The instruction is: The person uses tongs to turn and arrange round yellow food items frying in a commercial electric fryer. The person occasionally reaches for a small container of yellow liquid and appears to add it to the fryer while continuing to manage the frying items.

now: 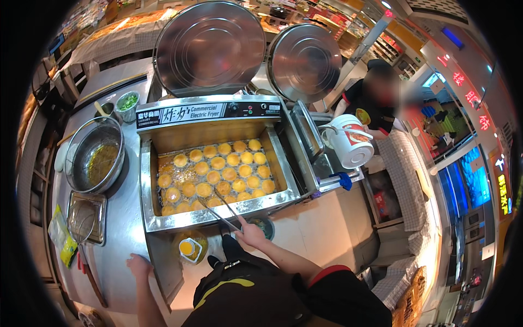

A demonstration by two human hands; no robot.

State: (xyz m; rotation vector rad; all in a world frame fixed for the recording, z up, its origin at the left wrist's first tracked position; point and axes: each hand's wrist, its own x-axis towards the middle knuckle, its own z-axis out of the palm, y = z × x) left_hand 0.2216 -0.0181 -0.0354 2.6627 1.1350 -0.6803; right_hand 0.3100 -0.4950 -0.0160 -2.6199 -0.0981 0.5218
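Note:
My right hand (250, 234) grips a pair of long metal tongs (220, 212), whose tips reach over the near edge of an electric fryer (220, 222). Between and beside the tips lie round golden fried cakes (223, 187), a darker brown one among them. Many such cakes float in bubbling oil in rows. My left hand (139, 265) rests on the edge of the steel worktop (122, 282) left of the fryer, holding nothing that I can see. A wire skimmer with a wooden handle (94, 286) lies near that hand.
Left of the fryer stand a metal bowl with a strainer (96, 155), a steel tray (100, 237), a yellow-green bag (63, 241) and a tub of chopped greens (128, 102). An oil jug (190, 248) is below. At right are a white bucket (347, 143) and a person (363, 102).

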